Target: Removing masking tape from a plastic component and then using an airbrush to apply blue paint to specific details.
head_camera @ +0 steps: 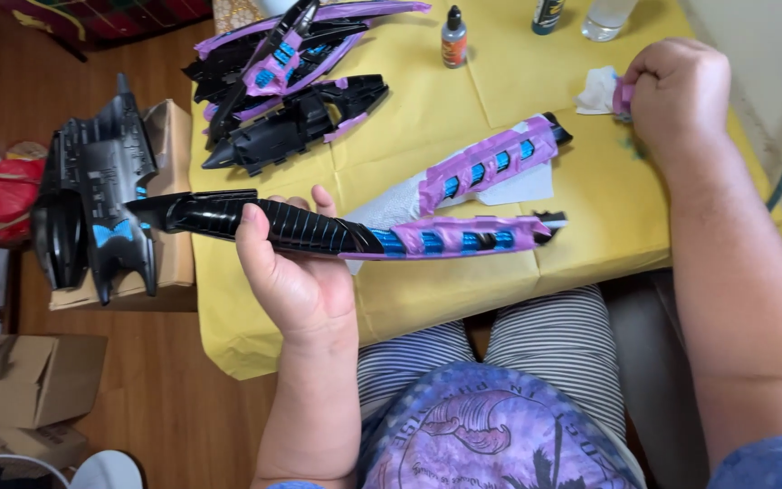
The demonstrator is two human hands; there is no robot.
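— Holding anything in the left hand (pixel 296 276)?

— Yes, its fingers are wrapped around a long black ribbed model part (pixel 355 234), gripping the dark middle section. The part runs level out to both sides of the hand, its far end banded in purple masking tape with blue showing through, hanging over the near edge of the yellow paper table cover (pixel 581 190).

— And the right hand (pixel 676 91)?

— Curled into a fist, pinched shut on a small purple piece (pixel 623 96), possibly tape; it's too hidden to be sure. A crumpled white tissue (pixel 597 91) lies just beside the knuckles.

— What sits around them?

— Between the hands, a second taped part (pixel 491 166) rests on white paper. Beyond the left hand is a pile of black and purple parts (pixel 296 86), and a small dropper bottle (pixel 453 38) stands near it. Off past the left fingertips, a black winged model body (pixel 92 208) sits on a cardboard box (pixel 169 136).
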